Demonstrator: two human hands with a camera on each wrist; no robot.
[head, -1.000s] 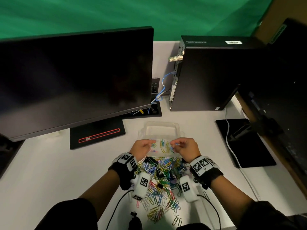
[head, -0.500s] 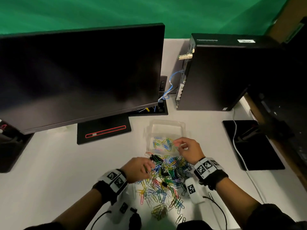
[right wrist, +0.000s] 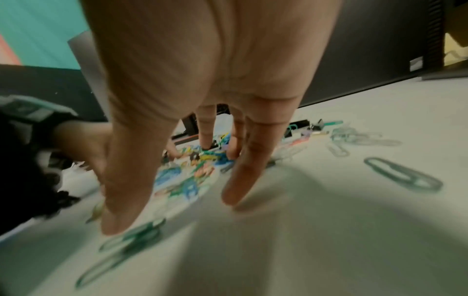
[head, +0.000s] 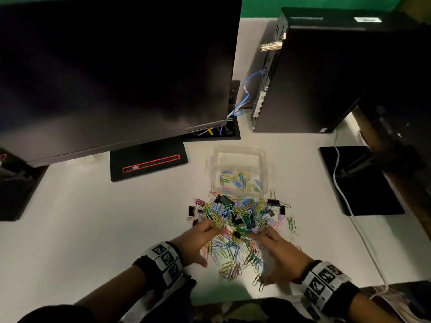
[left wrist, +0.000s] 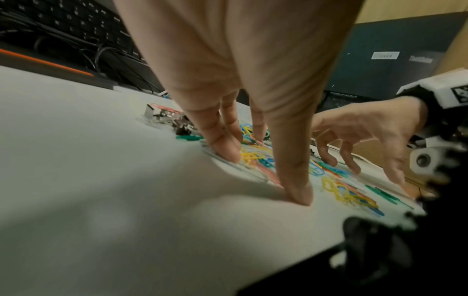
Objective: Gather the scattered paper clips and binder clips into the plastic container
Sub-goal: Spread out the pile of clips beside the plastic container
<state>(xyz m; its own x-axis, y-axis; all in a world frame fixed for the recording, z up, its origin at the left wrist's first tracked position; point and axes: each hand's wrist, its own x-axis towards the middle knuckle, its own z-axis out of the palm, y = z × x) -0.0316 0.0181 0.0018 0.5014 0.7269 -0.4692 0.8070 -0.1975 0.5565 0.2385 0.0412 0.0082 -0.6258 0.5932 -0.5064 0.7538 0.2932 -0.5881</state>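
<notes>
Holding paper clips [head: 238,180]: plastic container [head: 240,151]

Head cam looks down from above; wrist cams low, close, sharing clip pile [head: 240,220].

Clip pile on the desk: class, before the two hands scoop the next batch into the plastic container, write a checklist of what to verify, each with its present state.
1. Plastic container open and upright just beyond the pile: ok.
2. Room left in it: ok; only a thin layer of paper clips lies inside.
3. Left hand and right hand flank the clip pile, fingers spread down on the desk: ok.
4. Either hand already holding clips: cannot tell; the wrist views are blurred.
5. Binder clips within the scoop: not ok; several lie at the far edge, beyond the fingers.
6. Stray paper clips near the desk's front edge: not ok, outside the hands.
</notes>
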